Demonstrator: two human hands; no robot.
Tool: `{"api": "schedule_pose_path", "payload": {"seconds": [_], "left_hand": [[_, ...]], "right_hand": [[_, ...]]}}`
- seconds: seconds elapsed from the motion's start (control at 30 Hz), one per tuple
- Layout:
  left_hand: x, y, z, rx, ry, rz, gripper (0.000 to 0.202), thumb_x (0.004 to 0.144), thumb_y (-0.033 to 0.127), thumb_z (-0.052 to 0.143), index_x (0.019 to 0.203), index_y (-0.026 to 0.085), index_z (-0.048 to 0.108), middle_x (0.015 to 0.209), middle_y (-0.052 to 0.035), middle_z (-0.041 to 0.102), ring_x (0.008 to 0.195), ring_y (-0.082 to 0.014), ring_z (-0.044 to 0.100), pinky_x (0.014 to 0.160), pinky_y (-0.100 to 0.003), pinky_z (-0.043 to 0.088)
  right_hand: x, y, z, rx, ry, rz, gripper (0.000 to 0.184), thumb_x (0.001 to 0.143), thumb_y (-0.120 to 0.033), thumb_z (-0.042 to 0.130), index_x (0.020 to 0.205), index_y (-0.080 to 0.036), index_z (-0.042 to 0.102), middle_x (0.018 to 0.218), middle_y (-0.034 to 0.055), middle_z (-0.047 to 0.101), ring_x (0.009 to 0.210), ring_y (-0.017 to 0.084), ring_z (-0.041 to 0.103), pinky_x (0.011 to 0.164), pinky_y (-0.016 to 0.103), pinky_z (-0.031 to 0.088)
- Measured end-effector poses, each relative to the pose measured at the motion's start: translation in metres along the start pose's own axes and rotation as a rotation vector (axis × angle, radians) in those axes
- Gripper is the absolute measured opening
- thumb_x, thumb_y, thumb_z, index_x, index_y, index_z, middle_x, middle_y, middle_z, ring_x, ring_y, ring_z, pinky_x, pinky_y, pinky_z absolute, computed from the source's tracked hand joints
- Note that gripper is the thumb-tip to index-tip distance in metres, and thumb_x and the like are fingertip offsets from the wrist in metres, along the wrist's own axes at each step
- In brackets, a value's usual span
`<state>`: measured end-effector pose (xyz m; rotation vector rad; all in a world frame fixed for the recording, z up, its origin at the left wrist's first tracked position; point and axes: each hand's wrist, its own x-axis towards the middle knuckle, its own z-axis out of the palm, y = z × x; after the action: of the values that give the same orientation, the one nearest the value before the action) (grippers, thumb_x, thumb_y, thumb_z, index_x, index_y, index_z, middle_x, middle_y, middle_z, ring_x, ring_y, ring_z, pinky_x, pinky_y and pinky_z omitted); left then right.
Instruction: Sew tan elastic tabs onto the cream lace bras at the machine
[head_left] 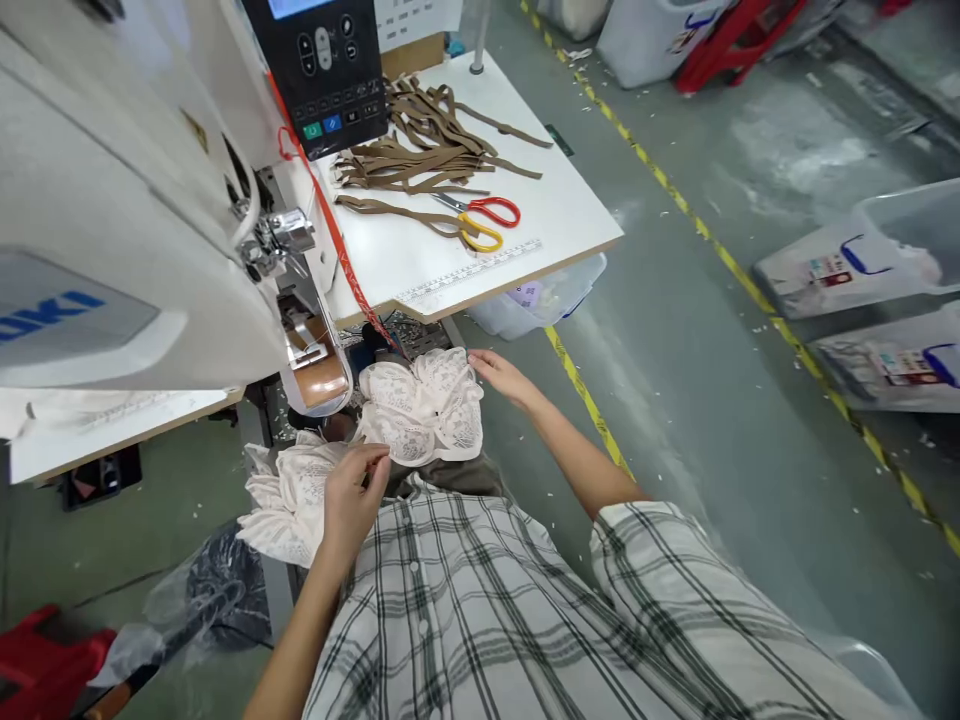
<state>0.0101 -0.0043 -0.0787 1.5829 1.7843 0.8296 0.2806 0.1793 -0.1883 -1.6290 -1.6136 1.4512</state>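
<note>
A white lace bra (pixel 424 405) lies across my lap, its cups facing up. My right hand (pixel 506 378) reaches in from the right, with fingertips and thumb pinched at the bra's right edge. On the other side, my left hand (pixel 354 500) has bent fingers, thumb close to the fingertips, at the bra's lower left edge. Beneath and beside the left hand is a pile of more white lace pieces (pixel 289 495). Just beyond the bra stands the free arm of a sewing machine (pixel 319 375), with its metal presser parts above. An orange-red cord (pixel 341 245) hangs down toward the bra.
On the white table (pixel 577 225) lie brown straps (pixel 427 150), scissors with red and yellow handles (pixel 484 222) and a printed ruler scale (pixel 469 272). A control panel (pixel 322 75) overhangs the table's left part. Plastic bins (pixel 814 270) and yellow floor tape (pixel 675 190) are to the right.
</note>
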Motion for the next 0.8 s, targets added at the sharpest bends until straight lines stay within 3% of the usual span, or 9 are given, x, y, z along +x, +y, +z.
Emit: {"api": "schedule_pose_path", "payload": {"seconds": [0.1,0.23,0.33,0.43,0.53,0.57,0.63,0.73,0.8], "left_hand": [[0.002,0.001,0.014,-0.045,-0.088,-0.037,0.02,0.093,0.032,0.053,0.098,0.021,0.07,0.103,-0.0082,0.073,0.096,-0.0208,0.068,0.08,-0.032,0.056],[0.007,0.008,0.021,-0.041,-0.129,-0.003,0.021,0.093,0.032,0.052,0.094,0.022,0.07,0.098,-0.0076,0.073,0.093,-0.021,0.069,0.077,-0.032,0.056],[0.02,0.018,0.03,-0.042,-0.099,0.039,0.023,0.094,0.033,0.05,0.103,0.022,0.067,0.113,-0.0101,0.07,0.108,-0.0232,0.065,0.087,-0.035,0.053],[0.039,0.033,0.042,-0.137,-0.11,0.03,0.036,0.088,0.04,0.058,0.118,0.02,0.06,0.128,-0.0124,0.061,0.124,-0.0266,0.054,0.1,-0.039,0.044],[0.051,0.044,0.046,-0.279,-0.267,-0.097,0.035,0.086,0.053,0.058,0.084,0.018,0.061,0.086,-0.005,0.064,0.085,-0.0218,0.06,0.075,-0.031,0.047],[0.051,0.045,0.043,-0.302,-0.296,-0.133,0.041,0.088,0.056,0.054,0.071,0.019,0.055,0.071,-0.0012,0.057,0.071,-0.018,0.055,0.065,-0.029,0.043],[0.048,0.043,0.031,-0.314,-0.298,-0.171,0.05,0.091,0.059,0.046,0.061,0.02,0.042,0.058,0.003,0.042,0.057,-0.0132,0.041,0.056,-0.026,0.034],[0.039,0.04,0.007,-0.327,-0.286,-0.21,0.05,0.091,0.06,0.046,0.062,0.02,0.037,0.058,0.0043,0.034,0.056,-0.0113,0.032,0.054,-0.026,0.027],[0.033,0.04,-0.007,-0.328,-0.295,-0.217,0.049,0.09,0.06,0.047,0.063,0.02,0.038,0.059,0.0041,0.033,0.057,-0.0113,0.031,0.054,-0.026,0.027]], "right_hand": [[-0.002,0.003,0.0,0.039,-0.068,0.03,0.043,0.09,-0.044,0.055,0.119,-0.014,0.063,0.121,0.0149,0.067,0.098,0.021,0.063,0.081,0.031,0.05],[-0.01,-0.011,-0.004,0.044,-0.057,-0.011,0.034,0.083,-0.048,0.06,0.087,-0.015,0.068,0.09,0.0083,0.071,0.079,0.018,0.059,0.074,0.03,0.046],[-0.028,-0.038,-0.003,0.056,-0.082,-0.077,0.037,0.08,-0.052,0.062,0.074,-0.016,0.066,0.073,0.0045,0.067,0.069,0.016,0.054,0.066,0.029,0.043],[-0.058,-0.075,0.004,0.109,-0.213,-0.164,0.037,0.081,-0.052,0.063,0.074,-0.016,0.068,0.071,0.0032,0.066,0.066,0.015,0.055,0.062,0.027,0.043],[-0.074,-0.11,0.007,0.163,-0.351,-0.277,0.036,0.086,-0.05,0.061,0.081,-0.017,0.071,0.074,0.0034,0.067,0.067,0.015,0.058,0.063,0.027,0.045],[-0.071,-0.12,0.004,0.14,-0.336,-0.327,0.035,0.088,-0.049,0.059,0.084,-0.017,0.071,0.076,0.004,0.068,0.069,0.016,0.059,0.065,0.027,0.046],[-0.051,-0.138,-0.007,-0.026,-0.168,-0.414,0.033,0.092,-0.046,0.055,0.091,-0.018,0.072,0.085,0.0055,0.069,0.076,0.017,0.061,0.07,0.029,0.047],[0.007,-0.165,-0.028,-0.422,0.192,-0.459,0.032,0.095,-0.039,0.053,0.114,-0.018,0.066,0.11,0.01,0.066,0.094,0.021,0.059,0.083,0.034,0.046],[0.051,-0.183,-0.039,-0.53,0.278,-0.461,0.039,0.092,-0.032,0.057,0.125,-0.012,0.06,0.127,0.0171,0.057,0.112,0.027,0.052,0.096,0.04,0.04]]}}
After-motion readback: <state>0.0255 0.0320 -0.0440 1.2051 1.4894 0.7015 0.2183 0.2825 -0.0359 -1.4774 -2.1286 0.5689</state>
